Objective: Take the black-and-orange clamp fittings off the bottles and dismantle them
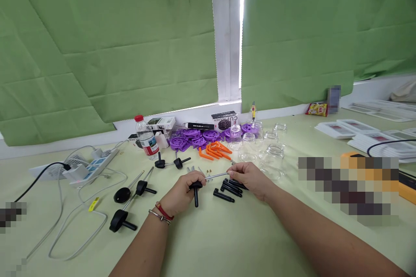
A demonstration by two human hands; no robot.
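My left hand (180,192) is closed around a black crank knob (196,195) whose handle points down toward me. From the knob a thin metal rod (216,176) runs to the right. The fingers of my right hand (248,178) pinch the rod's far end; any small part inside that pinch is hidden. Just below the rod lie several black handle pieces (224,196). Tiny metal parts (209,172) rest behind it, and a small spring (233,162) is close to my right fingertips. More black knobs with rods (121,220) lie to the left of my left hand.
Orange curved pieces (214,151) and purple plastic parts (198,138) are piled behind my hands. Clear jars (274,162) stand to the right of them. A red-capped bottle (147,140) stands back left, near a power strip (97,166) with loose cables. White frames (373,143) are stacked far right.
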